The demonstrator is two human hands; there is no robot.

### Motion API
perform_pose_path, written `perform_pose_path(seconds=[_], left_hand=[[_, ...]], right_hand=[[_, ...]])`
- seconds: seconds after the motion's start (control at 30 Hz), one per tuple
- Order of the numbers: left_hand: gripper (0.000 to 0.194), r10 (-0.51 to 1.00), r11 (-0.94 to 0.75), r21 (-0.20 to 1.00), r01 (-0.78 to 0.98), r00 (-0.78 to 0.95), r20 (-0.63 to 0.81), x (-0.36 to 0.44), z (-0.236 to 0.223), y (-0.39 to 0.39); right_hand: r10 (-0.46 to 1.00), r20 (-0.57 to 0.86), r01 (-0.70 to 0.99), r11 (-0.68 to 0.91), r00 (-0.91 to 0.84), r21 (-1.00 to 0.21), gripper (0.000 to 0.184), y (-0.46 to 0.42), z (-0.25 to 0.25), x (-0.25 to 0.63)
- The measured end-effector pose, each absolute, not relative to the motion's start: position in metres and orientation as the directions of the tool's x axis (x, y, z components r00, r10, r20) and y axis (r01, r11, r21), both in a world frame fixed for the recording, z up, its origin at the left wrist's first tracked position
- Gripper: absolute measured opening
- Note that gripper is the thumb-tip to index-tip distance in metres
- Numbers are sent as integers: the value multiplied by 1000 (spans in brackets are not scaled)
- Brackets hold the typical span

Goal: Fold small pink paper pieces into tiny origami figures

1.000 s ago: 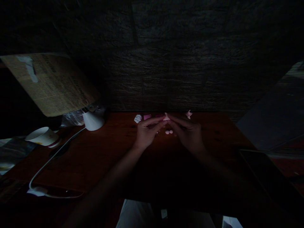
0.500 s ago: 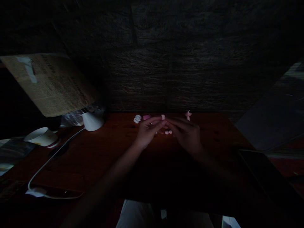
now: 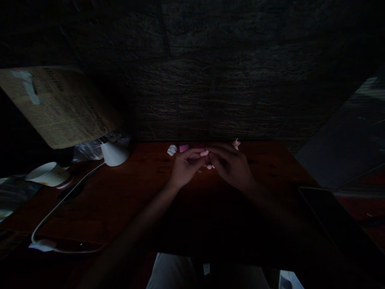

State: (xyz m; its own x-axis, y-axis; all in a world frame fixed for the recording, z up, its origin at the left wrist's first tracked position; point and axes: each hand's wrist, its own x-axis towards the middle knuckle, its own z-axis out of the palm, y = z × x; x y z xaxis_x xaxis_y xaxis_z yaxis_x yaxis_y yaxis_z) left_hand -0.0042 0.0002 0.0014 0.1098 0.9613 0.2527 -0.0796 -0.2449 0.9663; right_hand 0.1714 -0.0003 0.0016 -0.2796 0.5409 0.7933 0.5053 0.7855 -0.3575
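Observation:
Between my fingertips is a small piece of pale pink, clay-like material (image 3: 204, 153). My left hand (image 3: 185, 168) pinches it from one side, thumb and forefinger closed on it. My right hand (image 3: 233, 166) meets it from the other side with fingers bent around its end. Small pink balls (image 3: 209, 166) lie on the table just below, partly covered by my right fingers. Behind my left hand are a crumpled white lump (image 3: 172, 150) and a flat pink block (image 3: 184, 148). A pink shaped piece with pointed tips (image 3: 236, 143) stands beyond my right hand.
The wooden table (image 3: 144, 180) meets a dark, brick-patterned wall (image 3: 195, 80). At left are a lamp with a printed shade (image 3: 63, 108) and white base (image 3: 114, 153), its cable (image 3: 64, 200), and a paper cup (image 3: 49, 174). A dark flat slab (image 3: 333, 212) lies at right.
The pink piece, earlier pointing up between my fingertips, now lies lower and more sideways in them. My right fingers have shifted over it and cover more of the balls. The view has turned slightly.

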Motion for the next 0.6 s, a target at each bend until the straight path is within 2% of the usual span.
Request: perform_pose_path(seconds=[0.13, 0.4, 0.6], left_hand=[[20, 971, -206, 974, -92, 103, 215, -4, 4, -1], [19, 965, -237, 970, -56, 97, 242, -8, 1, 3], [23, 970, -200, 977, -77, 127, 209, -6, 2, 1]], right_hand=[[543, 790, 508, 784, -286, -355, 29, -1, 3, 172], [551, 773, 477, 796, -314, -373, 33, 2, 2, 174], [580, 750, 494, 777, -318, -391, 18, 3, 4, 175]])
